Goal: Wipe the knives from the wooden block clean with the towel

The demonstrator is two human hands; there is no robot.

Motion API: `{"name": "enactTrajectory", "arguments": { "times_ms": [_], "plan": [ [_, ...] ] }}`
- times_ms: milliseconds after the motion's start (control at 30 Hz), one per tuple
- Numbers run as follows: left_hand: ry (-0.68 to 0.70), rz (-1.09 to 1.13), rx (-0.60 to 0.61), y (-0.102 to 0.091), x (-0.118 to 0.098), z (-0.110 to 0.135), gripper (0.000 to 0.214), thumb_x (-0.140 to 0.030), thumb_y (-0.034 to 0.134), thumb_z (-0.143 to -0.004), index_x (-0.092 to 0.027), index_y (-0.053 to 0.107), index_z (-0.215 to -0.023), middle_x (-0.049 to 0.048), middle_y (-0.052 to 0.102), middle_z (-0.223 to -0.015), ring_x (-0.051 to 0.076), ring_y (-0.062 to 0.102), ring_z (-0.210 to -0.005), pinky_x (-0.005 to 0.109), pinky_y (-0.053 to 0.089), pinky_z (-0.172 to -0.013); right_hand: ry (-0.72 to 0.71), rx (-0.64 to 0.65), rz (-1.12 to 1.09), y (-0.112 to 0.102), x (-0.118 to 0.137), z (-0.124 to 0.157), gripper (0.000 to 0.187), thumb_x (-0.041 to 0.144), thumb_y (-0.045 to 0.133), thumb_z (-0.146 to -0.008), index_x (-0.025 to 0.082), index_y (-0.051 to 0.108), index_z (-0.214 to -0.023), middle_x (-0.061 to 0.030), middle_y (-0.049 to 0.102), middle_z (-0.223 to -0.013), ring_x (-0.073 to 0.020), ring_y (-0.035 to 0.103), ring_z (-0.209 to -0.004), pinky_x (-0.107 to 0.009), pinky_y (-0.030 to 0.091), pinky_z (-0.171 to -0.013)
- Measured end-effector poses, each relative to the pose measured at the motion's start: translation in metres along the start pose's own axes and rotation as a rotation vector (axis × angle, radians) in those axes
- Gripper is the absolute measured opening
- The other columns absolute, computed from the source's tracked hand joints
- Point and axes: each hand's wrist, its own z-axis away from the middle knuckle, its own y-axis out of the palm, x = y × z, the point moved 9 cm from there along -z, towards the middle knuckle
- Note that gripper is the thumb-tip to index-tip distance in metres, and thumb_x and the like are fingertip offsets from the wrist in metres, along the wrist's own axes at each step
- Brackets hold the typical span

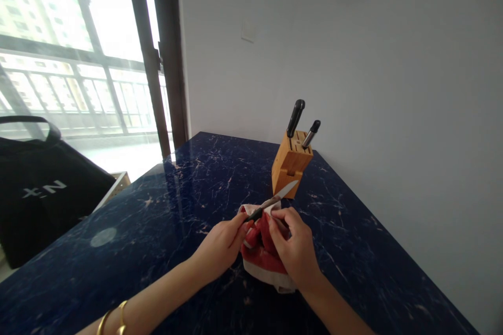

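My left hand [226,243] is closed on the dark handle of a small knife [275,200], whose blade points up and right toward the knife block. My right hand [293,246] is closed on a red and white cloth [261,256] bunched on the table between both hands, with its fingers close to the base of the blade. A wooden knife block [290,166] stands just behind, holding two black-handled knives [295,118].
The table top [176,209] is dark blue marble with white veins, set against a white wall [353,52] at the right. A black bag [39,188] sits off the left edge. A large window [78,47] with a dark frame fills the back left.
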Motion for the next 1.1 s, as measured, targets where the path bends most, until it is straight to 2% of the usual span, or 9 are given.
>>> {"name": "enactTrajectory", "arguments": {
  "times_ms": [233,400,567,733,1100],
  "plan": [
    [0.0,-0.084,-0.02,-0.0014,0.0028,0.0013,0.024,-0.029,0.027,-0.09,-0.02,0.049,-0.087,-0.0006,0.061,-0.069,0.014,0.056,-0.061,0.022,0.038,-0.058,0.015,0.003,-0.004,0.0005,-0.0009,0.0,0.009,0.022,0.049,-0.081,0.019,0.057,-0.079,-0.0014,0.055,-0.073,-0.0133,0.055,-0.067,-0.024,0.045,-0.062],
    [0.011,-0.083,0.028,0.003,0.0006,0.0008,0.024,-0.028,0.026,-0.091,-0.019,0.049,-0.09,0.0009,0.062,-0.073,0.014,0.058,-0.064,0.023,0.04,-0.06,-0.004,-0.011,-0.02,-0.0013,0.0015,0.0,0.009,0.022,0.048,-0.081,0.02,0.057,-0.08,-0.0019,0.056,-0.075,-0.0143,0.056,-0.071,-0.025,0.046,-0.065],
    [0.0,-0.085,-0.01,-0.001,0.0008,0.0004,0.025,-0.028,0.027,-0.091,-0.019,0.05,-0.087,0.0007,0.062,-0.071,0.014,0.058,-0.063,0.022,0.039,-0.058,0.02,0.003,-0.015,-0.0001,-0.0013,-0.0008,0.009,0.023,0.049,-0.081,0.02,0.057,-0.08,-0.002,0.056,-0.074,-0.0143,0.056,-0.069,-0.026,0.046,-0.064],
    [0.007,-0.078,0.027,0.0034,-0.0002,0.0015,0.025,-0.027,0.027,-0.09,-0.019,0.051,-0.092,0.0017,0.063,-0.074,0.015,0.06,-0.065,0.022,0.04,-0.06,0.009,0.023,-0.035,0.0017,-0.0008,-0.0013,0.01,0.023,0.048,-0.082,0.02,0.057,-0.081,-0.0027,0.058,-0.077,-0.0148,0.057,-0.072,-0.026,0.047,-0.066],
    [-0.019,0.106,-0.086,-0.0063,0.0003,-0.0007,0.026,-0.031,0.03,-0.09,-0.018,0.05,-0.081,-0.0039,0.056,-0.062,0.009,0.051,-0.054,0.019,0.038,-0.055,0.011,0.014,0.011,0.0005,-0.0028,-0.0021,0.01,0.023,0.048,-0.082,0.019,0.056,-0.078,-0.0023,0.056,-0.074,-0.0142,0.056,-0.068,-0.026,0.046,-0.065]
  ]
}}
